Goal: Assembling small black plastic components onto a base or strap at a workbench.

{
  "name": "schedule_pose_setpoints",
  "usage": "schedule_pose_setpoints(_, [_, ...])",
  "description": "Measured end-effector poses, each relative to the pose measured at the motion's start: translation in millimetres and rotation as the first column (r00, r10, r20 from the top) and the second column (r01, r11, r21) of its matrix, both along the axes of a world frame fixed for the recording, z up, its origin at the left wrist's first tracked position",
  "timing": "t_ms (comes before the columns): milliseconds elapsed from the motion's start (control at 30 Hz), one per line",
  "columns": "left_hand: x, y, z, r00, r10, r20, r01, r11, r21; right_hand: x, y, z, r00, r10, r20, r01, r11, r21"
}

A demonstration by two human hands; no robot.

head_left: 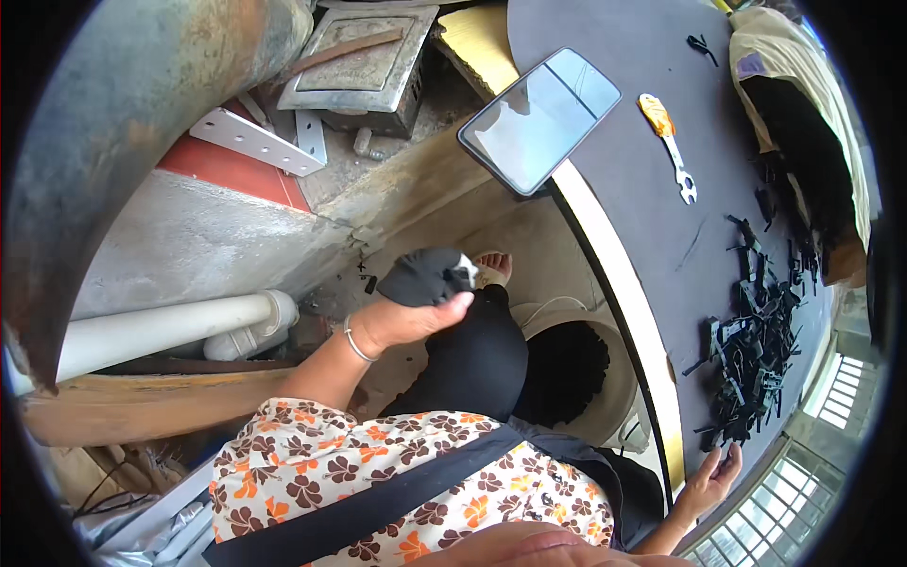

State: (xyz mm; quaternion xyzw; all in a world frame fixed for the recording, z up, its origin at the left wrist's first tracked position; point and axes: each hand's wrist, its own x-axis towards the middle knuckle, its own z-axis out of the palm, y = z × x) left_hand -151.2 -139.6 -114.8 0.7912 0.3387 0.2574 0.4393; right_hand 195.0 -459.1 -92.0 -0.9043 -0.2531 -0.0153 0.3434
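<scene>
My left hand (416,319) is raised over my lap, with black cloth-like material (416,276) covering its fingers. Its bare thumb presses against a small black-and-white piece (460,274) at the end of that material; the piece is too small to name. My right hand (710,480) rests at the table's near right edge, fingers slightly spread. Its fingertips reach the near end of a heap of small black plastic parts (756,350), and no part shows held in them.
The dark table (633,189) carries a phone (540,121) overhanging its left edge, an open-ended wrench (682,180) with an orange-wrapped handle, and an open cloth sack (803,123). Below stands a pale bucket (619,354) with black contents. A white pipe (170,326) and large rusty cylinder (142,123) are left.
</scene>
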Motion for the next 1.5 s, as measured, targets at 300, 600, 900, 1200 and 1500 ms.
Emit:
schedule_pose_setpoints(300, [110, -53, 46, 0.773, -0.607, -0.185, 0.635, 0.738, 0.229, 8, 15, -13, 0.983, 0.112, 0.147, -0.099, 0.991, -0.091])
schedule_pose_setpoints(600, [244, -96, 94, 0.629, -0.554, 0.545, 0.693, 0.717, -0.072, 15, -5, -11, 0.978, 0.185, -0.094, -0.137, 0.916, 0.378])
schedule_pose_setpoints(900, [258, -108, 77, 0.685, -0.267, 0.678, 0.728, 0.253, -0.637, 32, 7, 27, 0.96, 0.226, 0.166, -0.276, 0.866, 0.417])
schedule_pose_setpoints(1200, [245, -81, 91, 0.736, -0.349, 0.58, 0.485, 0.87, -0.093, 8, 28, 92, 0.608, 0.623, 0.492, -0.5, 0.782, -0.373])
schedule_pose_setpoints(1500, [239, -98, 78, 0.676, -0.306, 0.671, 0.728, 0.135, -0.672, -8, 52, 105, 0.634, 0.669, 0.387, -0.578, 0.743, -0.338])
